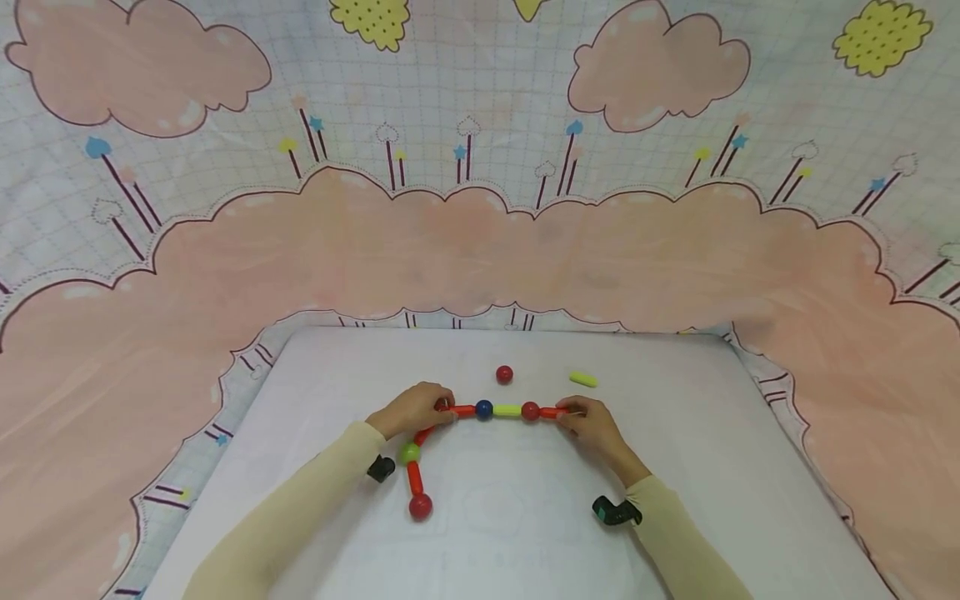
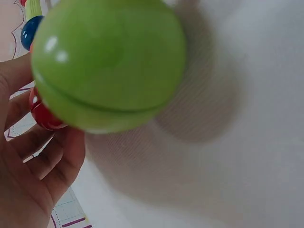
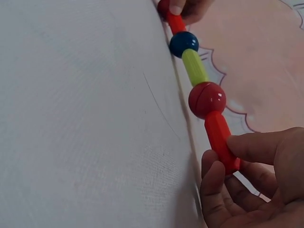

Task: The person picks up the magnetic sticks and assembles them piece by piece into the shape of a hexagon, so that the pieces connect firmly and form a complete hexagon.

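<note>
A chain of coloured balls and short rods, like a magnetic building toy, runs between both hands. My left hand grips it at a red ball and the red rod beside it. From there a blue ball, a yellow-green rod and another red ball follow to the right. At that end my right hand pinches a red rod between thumb and fingers. Left of the left hand, the chain bends down through a green ball and a red rod to a red ball.
A loose red ball and a loose yellow-green rod lie on the white table beyond the chain. A cloud-patterned cloth hangs behind the table's far edge. Dark wrist cameras sit at both sleeves.
</note>
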Demonstrator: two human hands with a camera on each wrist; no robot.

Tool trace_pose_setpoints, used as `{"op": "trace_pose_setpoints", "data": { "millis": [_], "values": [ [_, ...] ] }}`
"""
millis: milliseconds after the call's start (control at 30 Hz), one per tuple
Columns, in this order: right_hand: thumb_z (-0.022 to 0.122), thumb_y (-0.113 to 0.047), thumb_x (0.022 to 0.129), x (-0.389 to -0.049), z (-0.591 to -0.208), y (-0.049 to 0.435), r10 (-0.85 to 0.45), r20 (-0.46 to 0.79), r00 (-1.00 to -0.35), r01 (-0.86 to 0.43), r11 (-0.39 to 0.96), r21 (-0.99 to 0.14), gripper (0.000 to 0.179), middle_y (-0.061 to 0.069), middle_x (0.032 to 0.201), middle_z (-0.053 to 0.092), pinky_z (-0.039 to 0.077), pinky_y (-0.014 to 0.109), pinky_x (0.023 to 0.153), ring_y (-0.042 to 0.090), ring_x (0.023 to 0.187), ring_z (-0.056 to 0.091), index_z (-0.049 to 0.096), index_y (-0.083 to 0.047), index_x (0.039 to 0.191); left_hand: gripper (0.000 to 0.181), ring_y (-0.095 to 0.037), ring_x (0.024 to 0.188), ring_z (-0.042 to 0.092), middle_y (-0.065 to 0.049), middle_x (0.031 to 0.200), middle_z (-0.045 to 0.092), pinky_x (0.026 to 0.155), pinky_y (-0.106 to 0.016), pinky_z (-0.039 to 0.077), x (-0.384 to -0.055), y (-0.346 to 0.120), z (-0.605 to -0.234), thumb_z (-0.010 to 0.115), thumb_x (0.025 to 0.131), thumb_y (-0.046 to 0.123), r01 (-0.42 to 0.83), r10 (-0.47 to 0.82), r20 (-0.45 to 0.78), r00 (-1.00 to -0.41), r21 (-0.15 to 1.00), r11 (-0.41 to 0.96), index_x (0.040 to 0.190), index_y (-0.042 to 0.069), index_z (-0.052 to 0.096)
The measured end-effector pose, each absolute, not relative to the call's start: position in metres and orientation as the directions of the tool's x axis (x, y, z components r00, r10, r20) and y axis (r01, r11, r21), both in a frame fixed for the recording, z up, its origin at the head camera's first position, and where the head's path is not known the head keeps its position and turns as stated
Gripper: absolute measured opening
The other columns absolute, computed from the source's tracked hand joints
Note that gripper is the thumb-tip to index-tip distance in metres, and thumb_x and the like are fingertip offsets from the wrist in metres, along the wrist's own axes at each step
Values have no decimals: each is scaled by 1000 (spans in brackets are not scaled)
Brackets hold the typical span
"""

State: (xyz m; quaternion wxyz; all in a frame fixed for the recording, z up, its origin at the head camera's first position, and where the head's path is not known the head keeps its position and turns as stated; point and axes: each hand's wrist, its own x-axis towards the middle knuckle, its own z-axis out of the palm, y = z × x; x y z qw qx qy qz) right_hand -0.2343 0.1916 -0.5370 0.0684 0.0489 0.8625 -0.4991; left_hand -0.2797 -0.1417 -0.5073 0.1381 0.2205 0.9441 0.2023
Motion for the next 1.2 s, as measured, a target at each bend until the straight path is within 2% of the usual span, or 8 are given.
{"op": "trace_pose_setpoints", "data": {
  "millis": [167,433,600,900,1000,1200],
  "values": [
    [66,-10,91,-239,-537,187,30,-169,-985,162,490,-857,23,10,107,66,46,24,67,15,78,56,68,-7,113,22,-15,80,51,2,85,60,68,-28,44,-277,-144,-507,71,90,33,357,454,-146,-879,429,830,103,16,70],
    [65,-13,92,-252,-527,164,-6,-166,-986,143,478,-867,23,12,114,65,47,24,64,17,81,58,68,-9,115,19,-15,65,50,0,77,58,55,-26,39,-266,-155,-510,70,89,32,264,332,-106,-937,405,875,97,14,69],
    [66,-12,92,-258,-526,155,-9,-163,-987,139,481,-866,21,12,112,66,47,24,65,18,81,57,69,-9,113,19,-13,58,51,1,74,58,52,-25,39,-253,-157,-511,69,89,31,221,291,-109,-950,423,879,95,13,68],
    [65,-11,91,-264,-530,145,-39,-152,-988,114,489,-865,21,13,108,66,46,24,63,17,78,57,69,-8,111,20,-14,55,49,2,63,54,51,-25,35,-236,-157,-513,68,90,31,172,242,-103,-965,449,877,81,14,63],
    [65,-11,91,-263,-531,143,-41,-167,-985,126,487,-864,21,12,108,66,46,24,65,18,79,57,69,-8,111,19,-14,57,50,2,65,55,52,-26,37,-235,-159,-514,69,89,32,158,227,-99,-969,457,875,83,15,64],
    [66,-12,91,-261,-533,141,-44,-184,-982,142,471,-871,21,11,111,65,47,24,64,18,80,57,69,-10,112,22,-15,70,53,0,82,62,60,-27,44,-240,-159,-505,69,90,31,172,229,-57,-972,494,852,101,13,67]
  ]
}}
